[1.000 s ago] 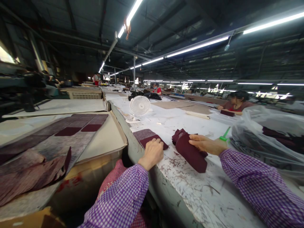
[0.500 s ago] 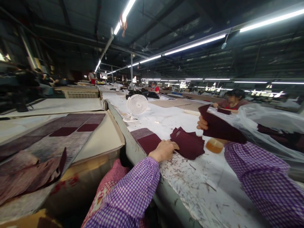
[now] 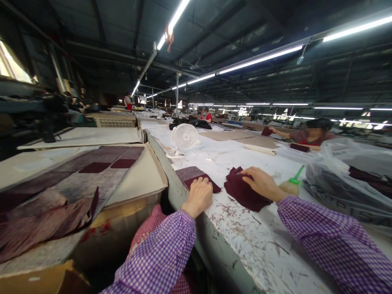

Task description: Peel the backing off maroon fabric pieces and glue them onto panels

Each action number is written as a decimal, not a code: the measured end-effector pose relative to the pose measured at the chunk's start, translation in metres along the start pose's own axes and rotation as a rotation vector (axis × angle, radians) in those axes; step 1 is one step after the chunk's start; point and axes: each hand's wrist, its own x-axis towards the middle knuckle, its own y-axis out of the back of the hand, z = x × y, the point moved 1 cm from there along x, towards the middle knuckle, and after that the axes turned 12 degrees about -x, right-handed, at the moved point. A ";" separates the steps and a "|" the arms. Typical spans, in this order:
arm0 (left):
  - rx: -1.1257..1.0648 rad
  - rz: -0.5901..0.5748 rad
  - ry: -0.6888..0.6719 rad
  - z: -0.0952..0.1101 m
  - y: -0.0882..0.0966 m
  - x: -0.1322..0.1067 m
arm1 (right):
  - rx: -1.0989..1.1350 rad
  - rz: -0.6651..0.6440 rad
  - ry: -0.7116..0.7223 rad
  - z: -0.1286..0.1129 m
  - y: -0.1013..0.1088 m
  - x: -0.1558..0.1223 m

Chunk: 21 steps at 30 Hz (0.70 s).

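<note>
My left hand [image 3: 199, 195] rests with curled fingers on a flat maroon fabric piece [image 3: 200, 181] that lies on a greyish one near the edge of the long white worktable [image 3: 245, 237]. My right hand [image 3: 261, 183] lies palm down, fingers spread, on a loose stack of dark maroon fabric pieces [image 3: 243, 191] a little to the right. Both arms wear purple checked sleeves.
A squeeze bottle with a green cap [image 3: 290, 184] stands just right of the stack. A large clear plastic bag [image 3: 349, 175] of dark pieces fills the right. A small white fan [image 3: 184, 136] stands farther back. A cardboard tray [image 3: 92, 171] with laid-out fabric sits left. Other people work beyond.
My right hand, which held a maroon piece up in the air, has come down onto the stack. My left hand has drawn back from the stack to the flat piece at the edge.
</note>
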 end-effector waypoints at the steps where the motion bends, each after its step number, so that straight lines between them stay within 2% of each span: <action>1: -0.028 0.017 0.029 -0.001 0.000 0.002 | 0.052 -0.012 0.055 -0.009 0.003 0.001; 4: -0.135 0.085 0.137 -0.012 0.005 0.008 | 0.209 -0.059 0.206 -0.032 0.011 0.004; 7: -0.298 0.147 0.218 -0.025 0.014 0.013 | 0.275 -0.051 0.309 -0.051 0.011 0.012; 11: -0.560 0.242 0.281 -0.036 0.015 0.015 | 0.225 -0.076 0.434 -0.076 -0.008 0.037; 15: -0.892 0.401 0.371 -0.048 0.015 0.017 | 0.184 -0.133 0.497 -0.100 -0.032 0.058; 18: -1.150 0.610 0.450 -0.063 0.036 0.019 | 0.160 -0.145 0.498 -0.111 -0.043 0.061; 21: -1.354 0.877 0.490 -0.080 0.073 0.018 | 0.161 -0.153 0.478 -0.115 -0.046 0.057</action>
